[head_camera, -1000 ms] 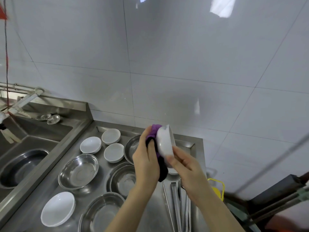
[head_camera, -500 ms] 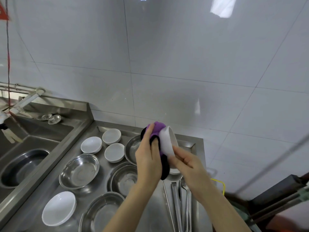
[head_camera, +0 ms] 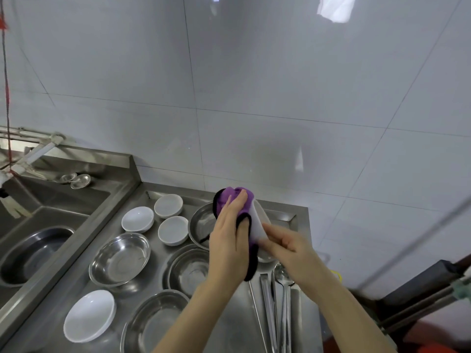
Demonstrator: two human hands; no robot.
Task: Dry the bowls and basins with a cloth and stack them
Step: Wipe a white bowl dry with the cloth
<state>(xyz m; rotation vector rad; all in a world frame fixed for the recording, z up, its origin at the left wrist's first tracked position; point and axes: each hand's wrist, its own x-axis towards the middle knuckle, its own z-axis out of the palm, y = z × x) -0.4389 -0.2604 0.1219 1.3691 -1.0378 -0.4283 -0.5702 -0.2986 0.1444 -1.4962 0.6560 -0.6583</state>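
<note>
We see the steel counter (head_camera: 229, 327) spread with dishes one deep and no stack in view, so we judge the task to be at an early stage. The sink (head_camera: 63, 207) to its left holds a dark basin (head_camera: 33, 253), not yet brought over. Four steel basins lie singly on the counter: the front basin (head_camera: 155, 324), the left basin (head_camera: 119, 258), the middle basin (head_camera: 188, 268), and the back basin (head_camera: 201, 225), which is partly hidden behind the hands. Four white bowls also sit apart and un-nested: the front bowl (head_camera: 89, 315), then three near the wall, bowl A (head_camera: 137, 219), bowl B (head_camera: 172, 230) and bowl C (head_camera: 168, 205). We cannot tell which of these are dry. Long utensils (head_camera: 275, 301) lie at the right. The held bowl (head_camera: 258, 225) is in the air over the back right of the counter, tipped on edge between both hands. The purple cloth (head_camera: 234, 197) is bunched against its open side. The left hand (head_camera: 229, 250) has its fingers wrapped in the cloth, pressing it to the bowl. The right hand (head_camera: 290, 250) has its fingers clamped on the bowl's outer wall. We judge one bowl to be mid-wipe, with all the rest and the stacking left. A pale rim shows just under the right hand, and we cannot tell what it is.
</note>
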